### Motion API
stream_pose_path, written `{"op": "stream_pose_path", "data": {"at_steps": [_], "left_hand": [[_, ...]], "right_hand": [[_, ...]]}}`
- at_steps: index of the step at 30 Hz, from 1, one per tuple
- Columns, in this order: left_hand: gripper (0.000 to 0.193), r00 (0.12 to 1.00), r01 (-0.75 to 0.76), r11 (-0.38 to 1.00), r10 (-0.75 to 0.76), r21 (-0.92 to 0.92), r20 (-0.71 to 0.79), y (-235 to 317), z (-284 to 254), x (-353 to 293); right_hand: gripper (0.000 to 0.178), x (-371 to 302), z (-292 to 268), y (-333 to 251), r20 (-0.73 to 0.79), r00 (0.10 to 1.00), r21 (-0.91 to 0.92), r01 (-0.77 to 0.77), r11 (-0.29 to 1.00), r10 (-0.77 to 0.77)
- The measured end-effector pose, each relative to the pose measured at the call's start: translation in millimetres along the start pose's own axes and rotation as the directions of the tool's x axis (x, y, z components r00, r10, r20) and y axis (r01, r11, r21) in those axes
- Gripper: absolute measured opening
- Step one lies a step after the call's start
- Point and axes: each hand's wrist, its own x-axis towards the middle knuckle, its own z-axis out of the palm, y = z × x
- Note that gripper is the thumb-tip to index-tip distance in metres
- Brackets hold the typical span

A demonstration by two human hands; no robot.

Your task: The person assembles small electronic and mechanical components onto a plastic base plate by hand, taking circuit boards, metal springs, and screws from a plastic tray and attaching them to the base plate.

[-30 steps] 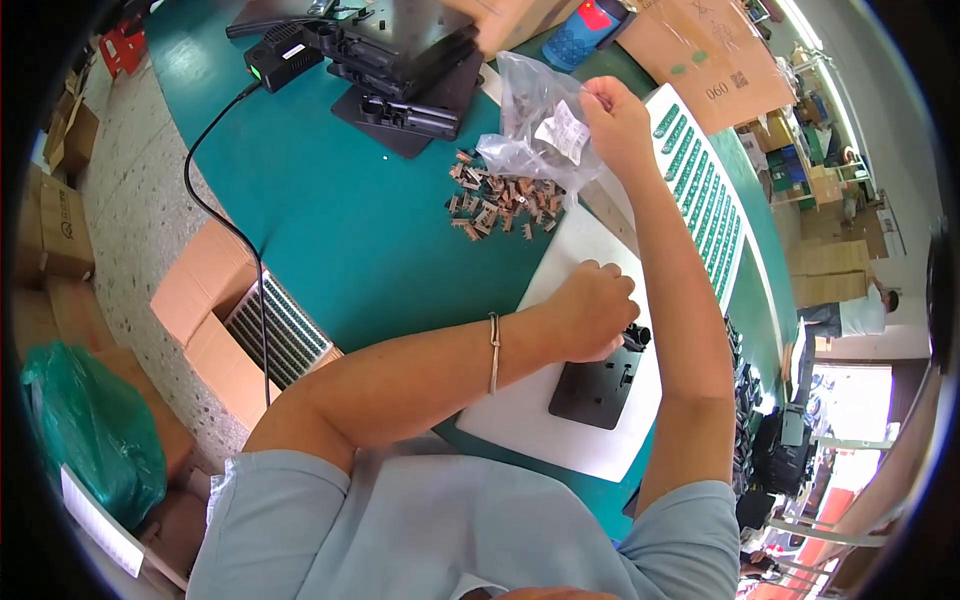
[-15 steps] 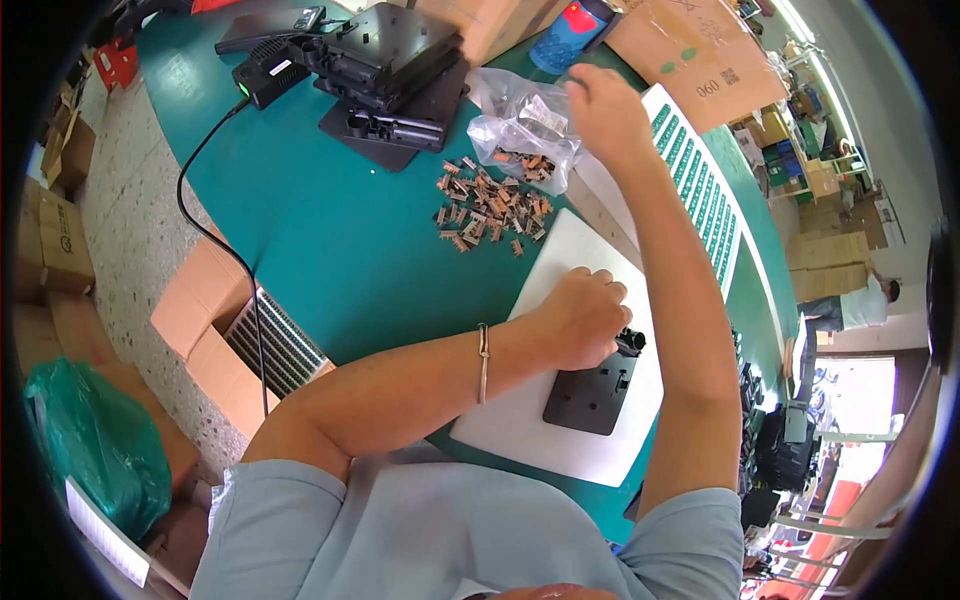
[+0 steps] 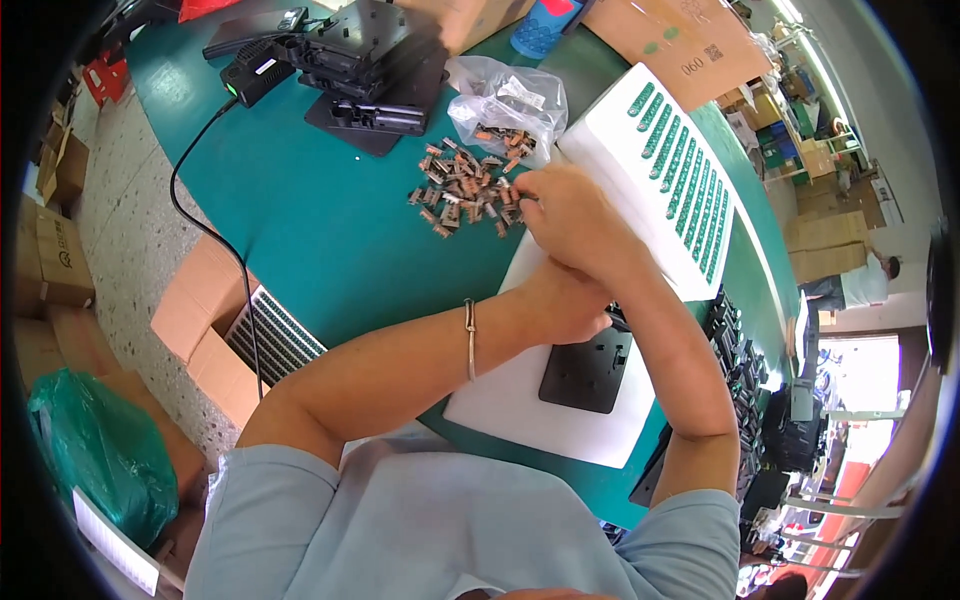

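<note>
My left hand (image 3: 565, 308) is closed at the far end of a flat black plastic plate (image 3: 585, 375), which has a short tubular part on it. The plate lies on a white foam sheet (image 3: 500, 395). Crossing over the left hand, my right hand (image 3: 570, 215) reaches to the right edge of a loose pile of small orange-brown and metal switch-like parts (image 3: 465, 190). Its fingers are bent together there; what they pinch is too small to make out. Part of my left hand is hidden behind the right wrist.
Beyond the pile lies a clear plastic bag (image 3: 510, 100) with more parts. White foam (image 3: 610, 125) with rows of green circuit boards stands to the right. Black housings (image 3: 365, 60) are stacked at the back left. A black cable (image 3: 178, 180) hangs over the table's left edge.
My right hand has come from beside the plastic bag back toward me, down to the pile's edge and over the left hand. The left hand stays at the black plate.
</note>
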Motion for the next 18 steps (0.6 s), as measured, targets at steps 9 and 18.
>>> {"op": "stream_pose_path", "data": {"at_steps": [9, 18], "left_hand": [[0.044, 0.993, 0.017, 1.000, -0.017, 0.008, 0.117, 1.5, -3.8, 7.1], [0.043, 1.000, -0.019, 1.000, 0.019, -0.011, -0.024, 3.1, 0.9, 2.8]], "right_hand": [[0.028, 27.2, 5.6, 12.8, -0.067, 0.996, 0.099, -0.048, 0.994, 0.055], [0.023, 24.9, 20.0, 17.7, -0.091, 0.987, 0.191, 0.150, 0.970, -0.135]]}}
